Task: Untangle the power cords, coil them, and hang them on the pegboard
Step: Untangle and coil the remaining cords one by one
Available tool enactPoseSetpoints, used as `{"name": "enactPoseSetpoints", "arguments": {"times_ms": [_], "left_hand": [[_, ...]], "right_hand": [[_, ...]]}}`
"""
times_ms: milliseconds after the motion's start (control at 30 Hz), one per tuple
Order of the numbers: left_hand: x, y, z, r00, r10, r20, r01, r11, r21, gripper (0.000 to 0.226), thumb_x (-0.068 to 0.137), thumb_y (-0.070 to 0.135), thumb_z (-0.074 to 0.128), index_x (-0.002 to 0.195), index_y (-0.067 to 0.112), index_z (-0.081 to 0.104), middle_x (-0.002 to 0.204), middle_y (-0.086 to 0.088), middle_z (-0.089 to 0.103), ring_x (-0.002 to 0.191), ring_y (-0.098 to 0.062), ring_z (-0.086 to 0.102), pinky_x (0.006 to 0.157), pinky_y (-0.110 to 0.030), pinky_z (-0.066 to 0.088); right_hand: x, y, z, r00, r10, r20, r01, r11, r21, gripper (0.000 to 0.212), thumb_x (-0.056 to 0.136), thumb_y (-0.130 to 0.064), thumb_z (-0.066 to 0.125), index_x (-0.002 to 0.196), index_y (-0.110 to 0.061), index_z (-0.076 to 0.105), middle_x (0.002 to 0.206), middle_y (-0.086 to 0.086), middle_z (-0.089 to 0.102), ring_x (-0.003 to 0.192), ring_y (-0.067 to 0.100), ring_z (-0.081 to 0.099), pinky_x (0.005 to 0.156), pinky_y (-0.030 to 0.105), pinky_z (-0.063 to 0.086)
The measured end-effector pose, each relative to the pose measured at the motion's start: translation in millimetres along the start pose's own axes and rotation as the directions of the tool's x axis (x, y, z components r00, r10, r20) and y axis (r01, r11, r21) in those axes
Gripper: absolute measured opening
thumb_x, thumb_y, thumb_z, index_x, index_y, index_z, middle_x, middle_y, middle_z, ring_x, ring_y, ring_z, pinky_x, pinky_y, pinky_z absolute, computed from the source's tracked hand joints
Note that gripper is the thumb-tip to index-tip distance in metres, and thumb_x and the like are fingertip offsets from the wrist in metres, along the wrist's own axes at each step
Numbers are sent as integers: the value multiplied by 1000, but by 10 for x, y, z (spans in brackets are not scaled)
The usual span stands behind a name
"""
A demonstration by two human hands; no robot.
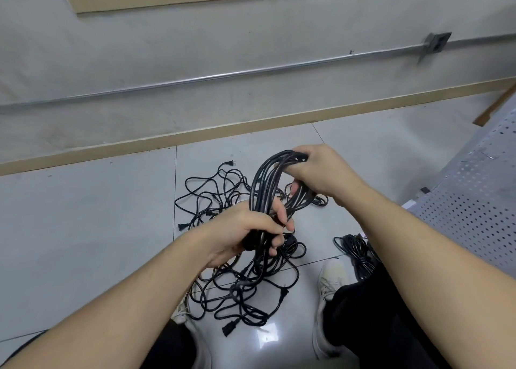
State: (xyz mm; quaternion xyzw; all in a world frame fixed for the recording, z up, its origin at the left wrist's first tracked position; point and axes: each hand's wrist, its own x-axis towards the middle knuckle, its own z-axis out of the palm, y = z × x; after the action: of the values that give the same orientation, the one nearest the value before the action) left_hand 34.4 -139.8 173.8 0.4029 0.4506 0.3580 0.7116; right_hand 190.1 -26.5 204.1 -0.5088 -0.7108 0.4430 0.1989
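One coil in hand: black looped bundle (268, 184) gripped by left hand (245, 234) and right hand (318, 173).
Done: bundled coil (360, 254) laid by shoe.
Left: floor tangle (240, 290); hanging.

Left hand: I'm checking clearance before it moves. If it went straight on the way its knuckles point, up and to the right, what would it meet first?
Probably the right hand, which grips the other end of the coiled cord bundle that the left hand holds. Depth is unclear from one view.

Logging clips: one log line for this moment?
step: coiling | left hand: grips coil | right hand: grips coil | tangle: on floor | pegboard: right
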Motion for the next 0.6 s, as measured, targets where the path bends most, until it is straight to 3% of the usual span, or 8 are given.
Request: {"name": "enactPoseSetpoints", "arguments": {"times_ms": [133,233,333,400,467,600], "left_hand": [[-62,70,-2,1000,9,-2,-9,999,50,8,78,6,62,80,11,67,97,-19,62,69,-25,59,75,-43,54],[-146,56,-51,997,-49,63,45,997,59,29,89,16,63,115,21,75,96,-14,65,74,-28,64,87,-52,54],[-195,42,-88,989,-71,134,91,984,-150,24,92,22,61,112,23,76,83,-5,58,61,-18,56,73,-44,60],[-193,65,-126,968,-45,249,121,946,-300,11,93,26,66,101,23,73,79,0,52,54,-10,49,58,-32,56],[-162,75,-152,939,-1,344,143,912,-385,12,92,33,71,94,22,67,78,1,49,51,-7,46,51,-24,50],[-98,77,-70,937,12,350,131,915,-381,32,97,45,60,75,21,58,73,2,44,48,-6,40,44,-17,40]], "right_hand": [[111,10,76,974,-178,-143,148,969,-197,26,90,-17,62,104,-32,77,48,-14,60,49,4,60,59,25,51],[138,45,118,982,-166,-94,140,961,-238,29,88,-13,60,105,-29,78,61,-12,65,64,14,67,70,33,58],[126,37,147,994,-101,-31,98,992,-80,18,90,-10,62,96,-18,77,54,-6,63,50,12,59,57,34,56],[90,-30,137,995,-95,33,89,984,156,19,95,-5,62,101,-17,76,46,-11,57,40,6,48,44,23,45],[69,-55,99,987,-92,133,35,923,384,30,96,0,60,109,-24,74,43,-14,51,38,5,38,38,18,34],[107,55,99,950,-53,307,-125,838,532,37,96,0,56,96,-28,80,43,-2,35,36,9,27,44,26,11]]}}
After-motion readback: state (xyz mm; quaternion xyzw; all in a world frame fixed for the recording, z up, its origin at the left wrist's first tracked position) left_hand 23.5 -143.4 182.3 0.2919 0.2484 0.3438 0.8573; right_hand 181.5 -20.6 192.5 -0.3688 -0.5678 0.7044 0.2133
